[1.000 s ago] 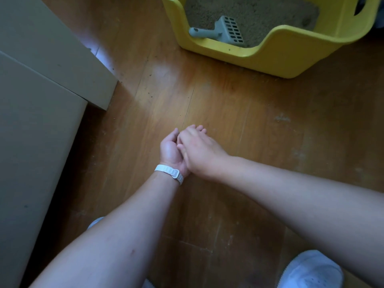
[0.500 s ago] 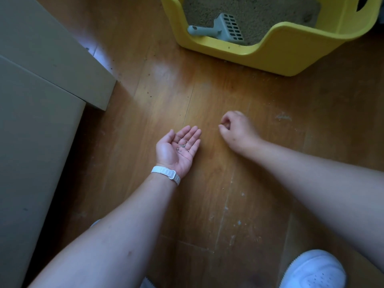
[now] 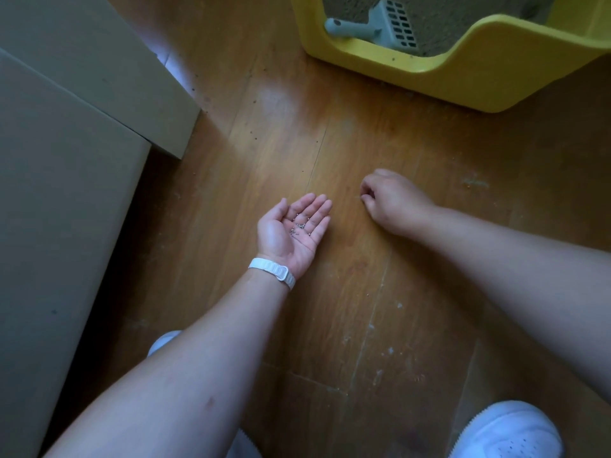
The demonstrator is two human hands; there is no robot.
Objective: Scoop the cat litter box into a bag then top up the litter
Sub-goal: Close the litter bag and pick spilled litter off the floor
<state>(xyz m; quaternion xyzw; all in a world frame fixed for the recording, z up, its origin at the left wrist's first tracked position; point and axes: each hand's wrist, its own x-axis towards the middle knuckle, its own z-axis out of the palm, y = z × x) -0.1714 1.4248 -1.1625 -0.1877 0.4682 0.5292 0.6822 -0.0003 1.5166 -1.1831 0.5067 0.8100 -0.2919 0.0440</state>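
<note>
Yellow litter box sits at upper right, grey scoop resting in it. Mid-frame the left hand lies palm-up, fingers flat, a tray for stray litter grains. The right hand curls its fingers in a pinch at the floor, likely gathering more; no grain is visible there.

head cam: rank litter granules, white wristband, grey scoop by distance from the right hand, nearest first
From the right hand:
1. litter granules, on the palm of the left hand, just beside it.
2. white wristband, on the left wrist, nearer the camera.
3. grey scoop, in the yellow litter box, far ahead.
</note>
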